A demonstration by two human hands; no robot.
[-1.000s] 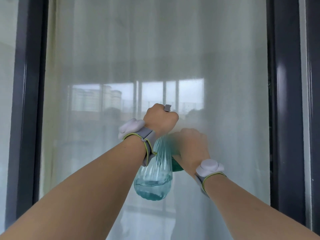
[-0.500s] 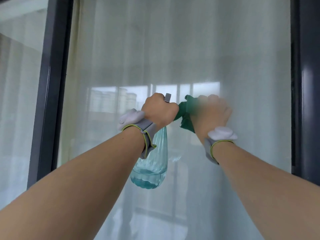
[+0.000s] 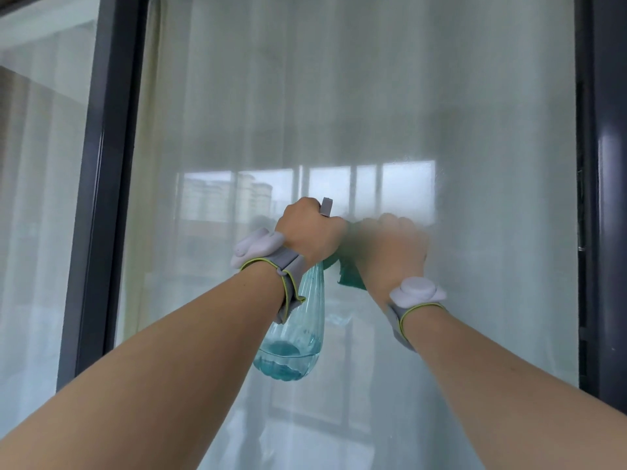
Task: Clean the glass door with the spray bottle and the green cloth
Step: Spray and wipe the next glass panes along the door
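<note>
At centre frame the left hand [image 3: 307, 232] is gripping the light, ribbed, likely slippery spray bottle [image 3: 294, 337] by its neck, while the blurred right hand [image 3: 390, 249] is holding the soft green cloth [image 3: 349, 276] against the glass door [image 3: 373, 96].

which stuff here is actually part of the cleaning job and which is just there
In use: spray bottle gripped by the left hand; green cloth under the right hand; glass door.
Just there: curtain behind the glass; wristbands.

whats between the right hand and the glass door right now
In the head view, the green cloth lies between the right hand and the glass door. Only its edge shows below and left of the blurred hand.
</note>
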